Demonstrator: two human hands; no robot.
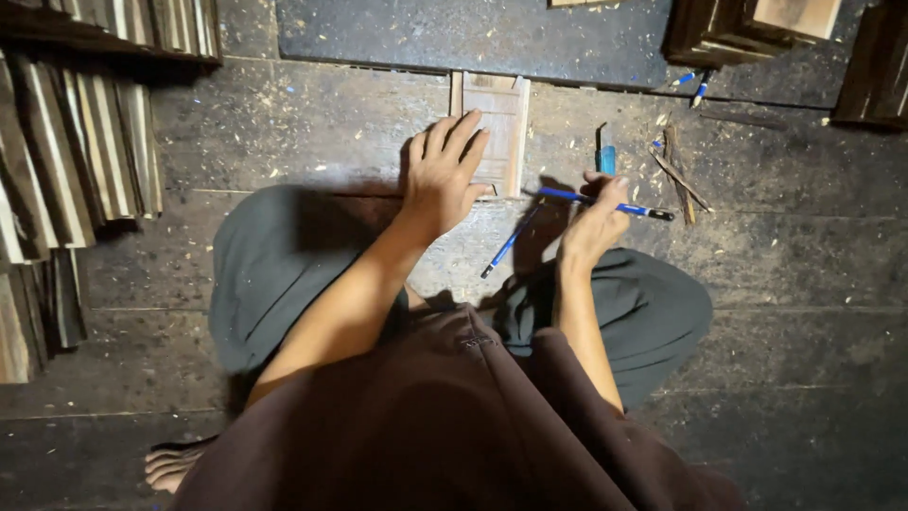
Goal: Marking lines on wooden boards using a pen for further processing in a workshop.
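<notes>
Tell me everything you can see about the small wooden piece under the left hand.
The wooden piece is a small, pale, flat rectangular panel with raised strips along its edges, like a little frame. It lies flat on the dark, dusty plank floor. The left hand presses on its lower left part, fingers spread, hiding that corner.

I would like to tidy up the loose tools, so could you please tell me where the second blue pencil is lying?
In the head view, the loose blue pencil lies slanted on the wooden floor between the left hand and right hand, just below the small wooden panel.
</notes>
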